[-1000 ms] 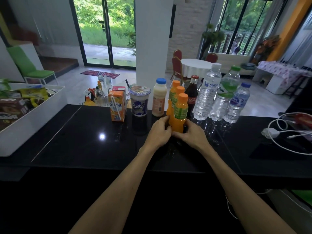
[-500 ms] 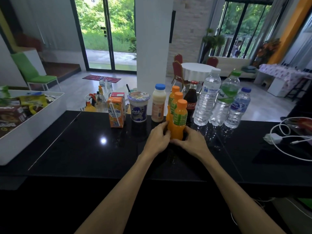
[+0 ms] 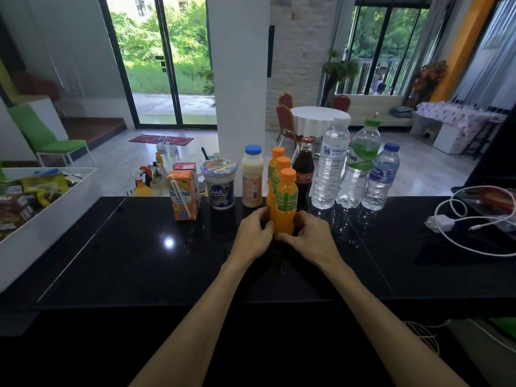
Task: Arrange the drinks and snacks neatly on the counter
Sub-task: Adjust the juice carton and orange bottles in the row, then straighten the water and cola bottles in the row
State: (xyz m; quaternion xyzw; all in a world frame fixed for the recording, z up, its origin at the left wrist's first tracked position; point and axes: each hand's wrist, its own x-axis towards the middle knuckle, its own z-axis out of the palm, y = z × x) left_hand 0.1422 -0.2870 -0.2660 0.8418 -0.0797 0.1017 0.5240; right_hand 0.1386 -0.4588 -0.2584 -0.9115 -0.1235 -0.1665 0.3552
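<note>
Three orange juice bottles stand one behind another on the black counter (image 3: 111,247). The nearest orange bottle (image 3: 285,196) is gripped at its base from both sides, my left hand (image 3: 255,236) on its left and my right hand (image 3: 310,238) on its right. Along the far edge stand an orange juice carton (image 3: 183,196), a yoghurt cup (image 3: 220,185), a creamy bottle with a blue cap (image 3: 252,177), a cola bottle (image 3: 304,174) and three clear water bottles (image 3: 331,166).
A white bin (image 3: 47,219) with snack packets sits at the counter's left end. A white charger and cable (image 3: 444,223) lie at the right end beside a red packet. Behind the counter is a white pillar and an open room.
Both hands stay on the nearest orange bottle. The hands and bottle have hardly shifted; the view has only tilted slightly.
</note>
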